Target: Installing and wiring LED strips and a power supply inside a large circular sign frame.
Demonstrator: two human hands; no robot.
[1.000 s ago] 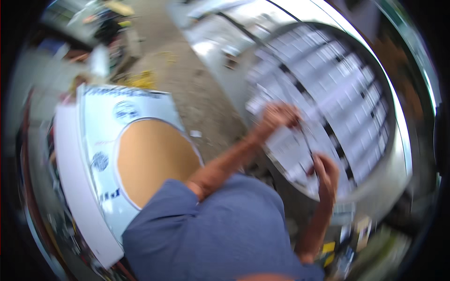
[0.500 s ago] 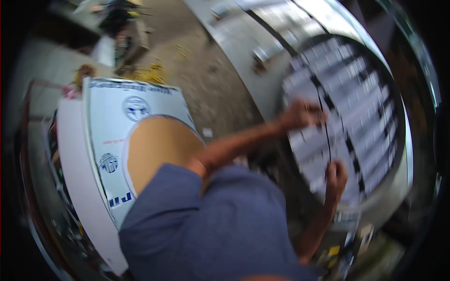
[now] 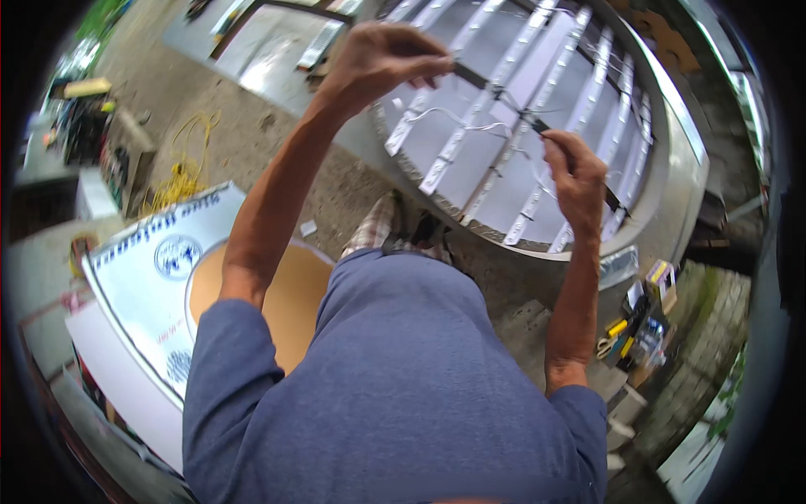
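The left hand [image 3: 382, 59] was raised over the upper rim of a large round metal sign box [image 3: 672, 193], its fingers pinched together on one end of a thin dark strip [image 3: 495, 88]. The right hand [image 3: 575, 168] was closed on the same strip lower down and to the right, thumb and fingers clamped around it where it crossed the box. Between the two hands the strip ran in a slanting line just above the box's inner face; a further dark stretch of it showed past the right hand toward the rim.

Inside the box lay rows of white light bars [image 3: 470, 126] — long, narrow, parallel, fixed on a pale backing — with thin white wires [image 3: 457, 118] looping between them beneath the strip.

The person wore a blue shirt [image 3: 395, 386] that filled the lower middle of the view. To the left, on the ground, lay a white sign panel [image 3: 143, 277] with a round tan opening [image 3: 285, 302] and blue round emblems. Further off on the bare concrete floor [image 3: 252, 143] sat a heap of yellow cord [image 3: 180, 181]. At the right, below the box, a cluster of small tools and packages [image 3: 642, 319] lay on the floor — too small to tell apart.
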